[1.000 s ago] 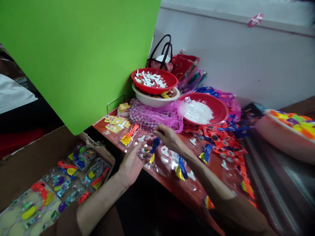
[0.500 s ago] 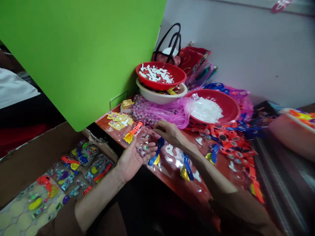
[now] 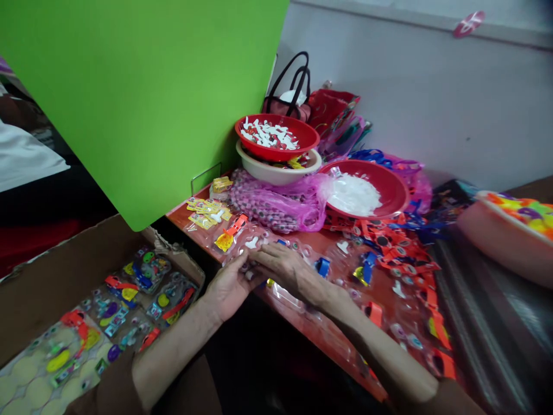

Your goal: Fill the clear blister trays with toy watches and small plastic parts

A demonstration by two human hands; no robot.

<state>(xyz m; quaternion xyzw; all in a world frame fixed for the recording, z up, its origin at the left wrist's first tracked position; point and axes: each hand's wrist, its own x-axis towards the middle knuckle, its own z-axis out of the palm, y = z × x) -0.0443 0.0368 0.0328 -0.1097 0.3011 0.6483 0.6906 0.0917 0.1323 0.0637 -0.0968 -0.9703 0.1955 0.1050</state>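
Palm up at the table's front edge, my left hand (image 3: 228, 286) cups small eyeball-like balls (image 3: 248, 274), partly hidden. Over it reaches my right hand (image 3: 285, 266), its fingertips at the left palm; whether they grip a ball is hidden. Just beyond the hands, a white piece (image 3: 251, 242) lies on clear plastic. An orange strap with a yellow medal (image 3: 231, 232) rests to the left. Right of my right hand are a blue strap piece (image 3: 322, 266) and another blue strap with a gold medal (image 3: 365, 268). Behind them sits a pink bag of eyeballs (image 3: 276, 204).
A red bowl of white pieces (image 3: 276, 153) is stacked on a cream bowl (image 3: 276, 174). Another red bowl (image 3: 395, 193) holds white bits. A cardboard box (image 3: 52, 259) of packed toys stands lower left, below a green panel (image 3: 142, 104). A pink tub (image 3: 496, 236) is at right.
My right hand has moved down and left onto my left palm, covering most of the balls. The camera view has shifted slightly, and the plastic packs nearest my right arm look rearranged.
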